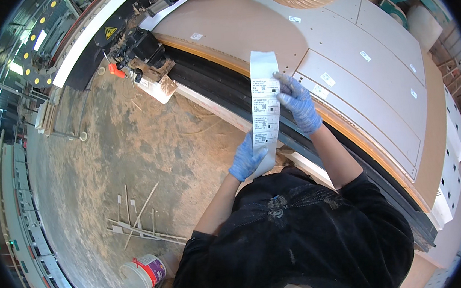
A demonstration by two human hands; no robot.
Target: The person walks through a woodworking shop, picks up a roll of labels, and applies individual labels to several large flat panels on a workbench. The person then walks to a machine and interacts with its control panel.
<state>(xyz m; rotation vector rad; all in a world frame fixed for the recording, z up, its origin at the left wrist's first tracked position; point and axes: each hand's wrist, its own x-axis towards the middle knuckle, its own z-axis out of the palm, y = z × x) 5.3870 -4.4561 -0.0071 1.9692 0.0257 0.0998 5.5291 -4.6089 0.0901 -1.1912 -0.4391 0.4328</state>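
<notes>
My left hand (247, 159) grips the lower part of one paper strip (265, 96) before me; my right hand (297, 102) holds its right edge higher up. Four printed labels (261, 123) show on it. Beyond, seven white stickers (328, 79) dot the pale panels (342, 41).

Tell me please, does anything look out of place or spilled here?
Yes. Thin strips lie crisscrossed on the floor near the bucket, not stacked; tan, sawdust-like powder is scattered widely there too. The held label strip shows no visible tear.
</notes>
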